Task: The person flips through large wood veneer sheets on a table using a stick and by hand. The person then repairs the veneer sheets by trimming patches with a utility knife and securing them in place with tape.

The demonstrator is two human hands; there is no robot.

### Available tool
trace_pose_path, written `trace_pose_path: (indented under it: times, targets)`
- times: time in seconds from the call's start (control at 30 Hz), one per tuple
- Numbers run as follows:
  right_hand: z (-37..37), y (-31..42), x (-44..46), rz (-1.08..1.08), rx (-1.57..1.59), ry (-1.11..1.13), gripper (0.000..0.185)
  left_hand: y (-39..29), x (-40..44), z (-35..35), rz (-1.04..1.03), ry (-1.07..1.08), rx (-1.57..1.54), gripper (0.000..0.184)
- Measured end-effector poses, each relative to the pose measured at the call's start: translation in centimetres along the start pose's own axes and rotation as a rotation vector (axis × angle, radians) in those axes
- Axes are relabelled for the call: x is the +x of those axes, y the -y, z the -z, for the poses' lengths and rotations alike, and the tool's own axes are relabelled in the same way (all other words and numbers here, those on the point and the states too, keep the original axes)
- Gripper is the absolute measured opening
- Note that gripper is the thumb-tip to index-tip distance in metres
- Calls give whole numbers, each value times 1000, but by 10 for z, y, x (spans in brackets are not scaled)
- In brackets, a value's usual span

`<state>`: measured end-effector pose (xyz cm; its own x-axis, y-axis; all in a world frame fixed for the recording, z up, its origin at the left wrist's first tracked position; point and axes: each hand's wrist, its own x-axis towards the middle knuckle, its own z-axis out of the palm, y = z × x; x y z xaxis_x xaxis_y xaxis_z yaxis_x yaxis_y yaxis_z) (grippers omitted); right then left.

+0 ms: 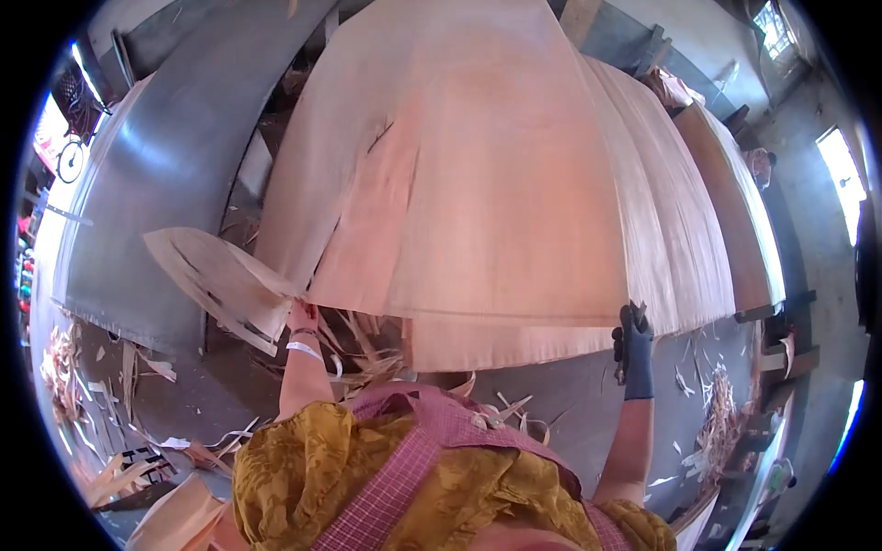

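Observation:
A broad, pale pinkish wood veneer sheet lies in front of me over other sheets, with a long split on its left side. My left hand, bare with a white band at the wrist, is closed at the sheet's near left corner. It grips a torn veneer piece that sticks out to the left, curled and cracked. At the near right corner, my right hand wears a dark grey glove. Its fingers are closed at the edge of the veneer sheet; the fingertips are partly hard to make out.
A stack of greyish sheets stands at left, and more layered veneer at right. Veneer scraps litter the floor on both sides. Beyond the right stack is a wall with bright windows.

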<state>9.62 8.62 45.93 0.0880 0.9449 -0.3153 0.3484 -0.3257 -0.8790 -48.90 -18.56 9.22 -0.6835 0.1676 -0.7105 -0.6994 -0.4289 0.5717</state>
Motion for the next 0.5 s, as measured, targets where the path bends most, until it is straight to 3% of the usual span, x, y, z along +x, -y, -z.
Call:
trace_pose_path:
  times: [0.1,0.2,0.3,0.4,0.43,0.5]
  targets:
    - [58,-6,59,23,-43,-17,44,54,-29,-40,32,-75,-20,20]
    - [120,-25,124,46,-38,-12,48,110,-76,-62,33,81,-73,21]
    - [178,-50,196,73,-24,27,44,138,-184,-122,36,66,-207,24]
    - [224,-73,256,144,44,56,36,190,-153,-115,-74,52,-84,23]
    - [236,-76,273,122,50,43,33,198,-171,-131,-81,-27,-74,23]
    - [252,-90,298,169,69,56,31,210,-207,-148,-164,33,-55,24]
